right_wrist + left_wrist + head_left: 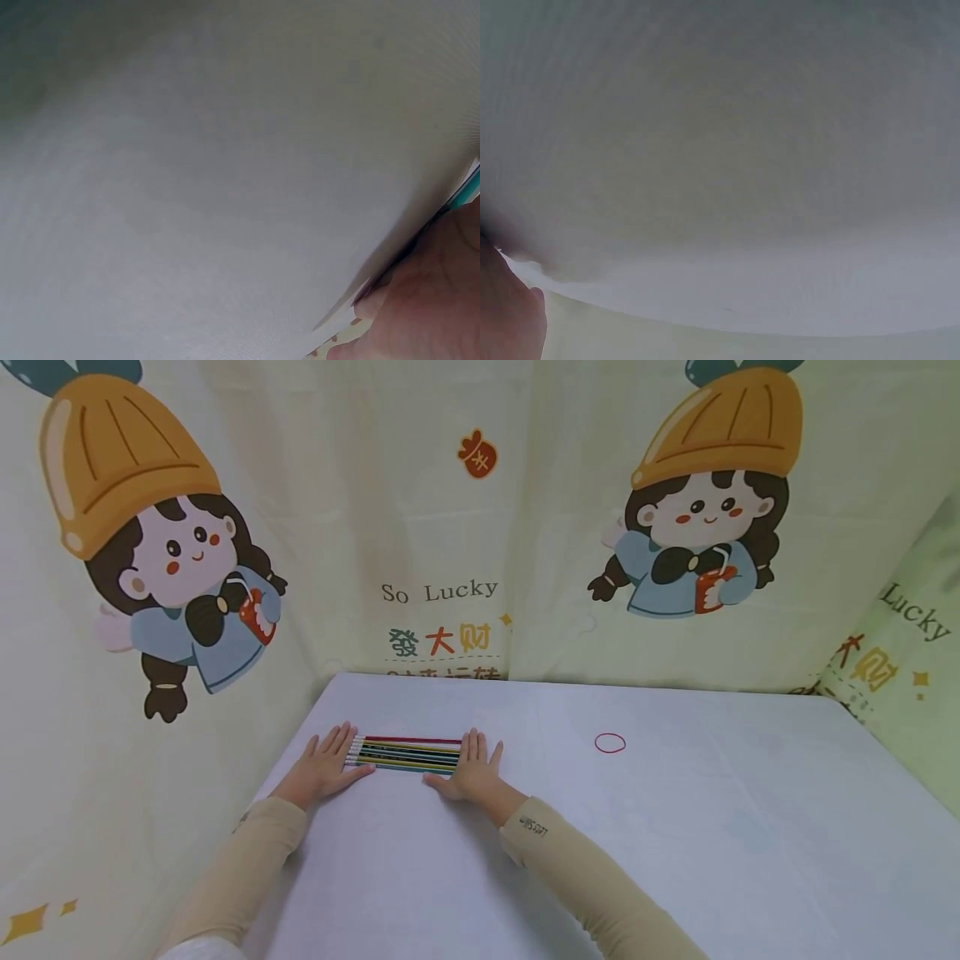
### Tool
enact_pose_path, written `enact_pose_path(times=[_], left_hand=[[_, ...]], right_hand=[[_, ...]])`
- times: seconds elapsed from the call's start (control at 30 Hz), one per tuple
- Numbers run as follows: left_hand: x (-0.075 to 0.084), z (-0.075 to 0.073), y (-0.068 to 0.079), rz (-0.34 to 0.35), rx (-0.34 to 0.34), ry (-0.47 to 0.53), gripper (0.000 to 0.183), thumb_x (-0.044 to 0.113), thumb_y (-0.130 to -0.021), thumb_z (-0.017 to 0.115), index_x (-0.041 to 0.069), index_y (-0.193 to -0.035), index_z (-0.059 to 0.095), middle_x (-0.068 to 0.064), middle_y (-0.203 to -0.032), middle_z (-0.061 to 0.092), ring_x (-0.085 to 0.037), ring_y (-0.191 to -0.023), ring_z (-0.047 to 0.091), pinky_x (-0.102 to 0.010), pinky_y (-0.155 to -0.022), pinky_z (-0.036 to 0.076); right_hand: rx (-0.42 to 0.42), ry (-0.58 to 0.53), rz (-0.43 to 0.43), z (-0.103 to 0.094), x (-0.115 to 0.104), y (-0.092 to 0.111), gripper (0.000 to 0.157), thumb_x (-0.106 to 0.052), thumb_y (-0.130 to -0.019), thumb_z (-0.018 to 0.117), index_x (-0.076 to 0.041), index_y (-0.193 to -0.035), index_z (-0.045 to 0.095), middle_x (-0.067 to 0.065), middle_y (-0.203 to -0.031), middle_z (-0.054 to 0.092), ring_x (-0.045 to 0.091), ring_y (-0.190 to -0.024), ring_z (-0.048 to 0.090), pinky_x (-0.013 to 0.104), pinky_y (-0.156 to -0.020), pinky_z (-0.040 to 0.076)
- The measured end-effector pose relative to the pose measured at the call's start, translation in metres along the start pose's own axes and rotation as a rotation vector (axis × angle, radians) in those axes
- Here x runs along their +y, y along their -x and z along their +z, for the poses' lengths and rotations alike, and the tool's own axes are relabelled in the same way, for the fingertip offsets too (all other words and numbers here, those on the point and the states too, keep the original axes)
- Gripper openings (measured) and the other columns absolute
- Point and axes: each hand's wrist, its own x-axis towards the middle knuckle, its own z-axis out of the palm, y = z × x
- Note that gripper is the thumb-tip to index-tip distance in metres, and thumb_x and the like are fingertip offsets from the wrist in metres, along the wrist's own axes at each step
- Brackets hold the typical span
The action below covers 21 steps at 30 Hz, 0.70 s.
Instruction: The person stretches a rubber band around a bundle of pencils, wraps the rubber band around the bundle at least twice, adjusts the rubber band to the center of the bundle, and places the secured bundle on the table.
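Several pencils lie side by side in a flat row on the white table, in red, yellow, black, green and blue. Their white ends point left. My left hand rests at those white ends with its fingers straight and thumb spread along the near side. At the opposite ends, my right hand lies flat with straight fingers, covering the pencils' tips. The left wrist view shows part of the left hand at the lower left corner. In the right wrist view, a green-blue pencil shows beside the right hand.
A red rubber-band-like loop lies on the white table to the right of the right hand. Behind the table hangs a cream curtain printed with cartoon figures and lettering; it also runs down the left side.
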Motion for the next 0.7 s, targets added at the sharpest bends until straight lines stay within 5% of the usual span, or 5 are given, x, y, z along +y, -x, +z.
enact_pose_path(times=[0.47,0.7], left_hand=[[-0.008,-0.001,0.000,-0.009,0.008,-0.045,0.096,0.064,-0.084,0.041,-0.008,-0.141,0.014,-0.026,-0.148,0.011,-0.043,-0.135,0.009,-0.058,-0.105,0.001],[-0.009,-0.007,-0.006,0.165,0.118,-0.143,0.087,0.061,-0.083,0.047,0.002,-0.143,0.024,-0.019,-0.146,0.027,-0.038,-0.134,0.019,-0.055,-0.107,0.004]], right_hand=[[0.032,0.022,-0.040,-0.004,0.006,0.001,0.107,-0.075,-0.077,0.039,-0.001,-0.145,0.003,0.016,-0.152,0.000,0.028,-0.140,-0.002,0.054,-0.107,-0.004],[0.151,0.088,-0.180,-0.011,0.002,-0.006,0.100,-0.065,-0.076,0.054,-0.007,-0.146,0.011,0.016,-0.150,0.015,0.028,-0.138,0.013,0.052,-0.108,0.009]])
